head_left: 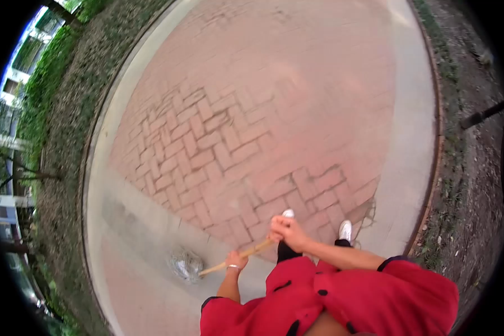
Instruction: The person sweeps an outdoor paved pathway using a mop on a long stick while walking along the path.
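A broom [255, 248] with a pale wooden handle slants across the front of my body. Its rounded, greyish head [186, 266] is smeared by motion, low on the left over the concrete band, and I cannot tell whether it touches the ground. My left hand [236, 260], with a light band at the wrist, is wrapped round the handle close to the head. Further up, my right hand [288, 232] is closed round the handle's upper part, in front of my legs. Both hands' fingers are curled; the handle's top end is hidden by the right hand.
The path has red herringbone bricks [190, 143] between concrete borders [411, 134]. My white shoes [346, 230] stand on the bricks. Planted soil and shrubs [56, 84] line the left, with buildings beyond. On the right, a dark post [481, 115] rises from bare soil.
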Motion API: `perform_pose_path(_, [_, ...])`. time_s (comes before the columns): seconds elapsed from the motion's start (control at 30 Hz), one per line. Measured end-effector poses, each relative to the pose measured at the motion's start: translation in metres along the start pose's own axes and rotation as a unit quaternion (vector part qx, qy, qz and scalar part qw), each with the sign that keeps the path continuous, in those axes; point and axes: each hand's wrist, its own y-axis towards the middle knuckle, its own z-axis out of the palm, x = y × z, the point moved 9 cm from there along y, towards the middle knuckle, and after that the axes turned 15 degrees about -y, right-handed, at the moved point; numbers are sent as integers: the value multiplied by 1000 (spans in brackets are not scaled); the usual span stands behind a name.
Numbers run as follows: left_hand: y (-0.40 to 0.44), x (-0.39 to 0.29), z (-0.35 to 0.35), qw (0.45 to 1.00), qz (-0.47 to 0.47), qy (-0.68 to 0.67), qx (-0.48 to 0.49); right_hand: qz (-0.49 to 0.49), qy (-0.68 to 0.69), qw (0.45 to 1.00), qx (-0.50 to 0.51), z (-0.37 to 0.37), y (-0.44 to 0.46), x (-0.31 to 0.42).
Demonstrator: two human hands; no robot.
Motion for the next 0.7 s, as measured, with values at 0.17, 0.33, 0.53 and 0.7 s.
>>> perform_pose_path(0.17, [-41, -75, -18, 996, 51, 32, -73, -10, 112, 994, -3, -33, -23, 46])
perform_pose_path(0.33, [-47, -265, 45, 965, 262, -13, -16, -142, 109, 977, -115, -187, -124, 129])
perform_pose_path(0.53, [-125, -501, 148, 850, 523, -38, 47, -357, 73, 886, -288, -311, -359, 232])
perform_pose_path(0.7, [-189, -627, 247, 752, 634, 42, 172, -402, 27, 765, -502, -344, -539, 222])
